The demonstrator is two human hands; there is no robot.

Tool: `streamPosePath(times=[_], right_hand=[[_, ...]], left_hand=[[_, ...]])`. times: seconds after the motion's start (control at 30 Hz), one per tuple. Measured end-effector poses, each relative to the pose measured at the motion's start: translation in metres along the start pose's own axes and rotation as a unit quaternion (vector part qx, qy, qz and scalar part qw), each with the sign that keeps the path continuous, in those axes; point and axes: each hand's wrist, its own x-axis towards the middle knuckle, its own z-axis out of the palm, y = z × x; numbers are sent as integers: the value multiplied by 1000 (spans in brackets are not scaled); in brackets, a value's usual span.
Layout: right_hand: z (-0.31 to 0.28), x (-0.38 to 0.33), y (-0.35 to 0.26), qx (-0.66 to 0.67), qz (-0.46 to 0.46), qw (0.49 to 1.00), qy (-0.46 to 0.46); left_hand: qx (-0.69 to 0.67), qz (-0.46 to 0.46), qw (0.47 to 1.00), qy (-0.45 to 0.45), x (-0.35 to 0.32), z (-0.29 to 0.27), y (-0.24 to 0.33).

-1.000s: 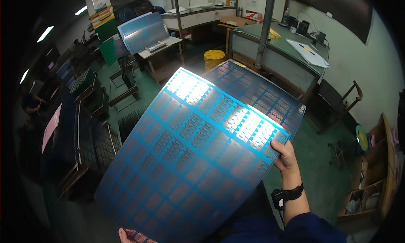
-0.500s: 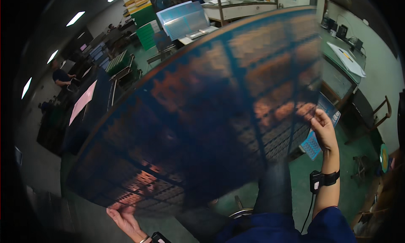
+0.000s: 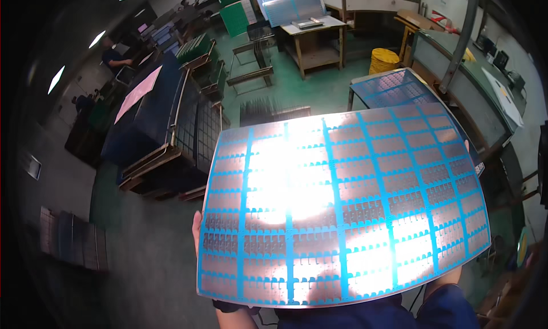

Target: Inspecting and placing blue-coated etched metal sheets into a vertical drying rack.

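A large copper-coloured circuit board panel (image 3: 365, 186) with a blue grid pattern spans the view in front of me, tilted and shining with bright glare. My left hand (image 3: 197, 232) grips its left edge; only a bit of the fingers shows, the rest being behind the panel. At the opposite edge, a fingertip of my right hand (image 3: 467, 145) peeks out, and the rest of that hand is hidden behind the board. Both forearms come out below the panel's lower edge.
Beyond the panel stands a table (image 3: 388, 77) bearing another blue-patterned panel. A wire rack (image 3: 274, 111) is just past the far edge. To the left is a dark cart (image 3: 142, 129) with a pink sheet (image 3: 138, 93). A yellow bin (image 3: 384, 60) and a workbench (image 3: 456, 60) are at the right.
The panel has turned from steep, dark and blurred to a flatter tilt, showing its bright patterned face. My hands have moved with it, and the view has shifted.
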Motion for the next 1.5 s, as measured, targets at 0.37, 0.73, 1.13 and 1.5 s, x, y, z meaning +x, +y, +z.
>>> streamPosePath(times=[0.37, 0.73, 1.13, 1.5], right_hand=[[-281, 123, -81, 146, 53, 983, -100], [-247, 183, -92, 226, 68, 972, 19], [-232, 186, -83, 195, 86, 958, 192], [-209, 168, -79, 175, -5, 980, 92]], left_hand=[[178, 81, 981, 13, -12, 18, -50], [159, 139, 976, -57, -10, 25, -57], [240, 124, 957, -107, -11, -4, -53], [264, 113, 956, 59, -16, -14, -34]])
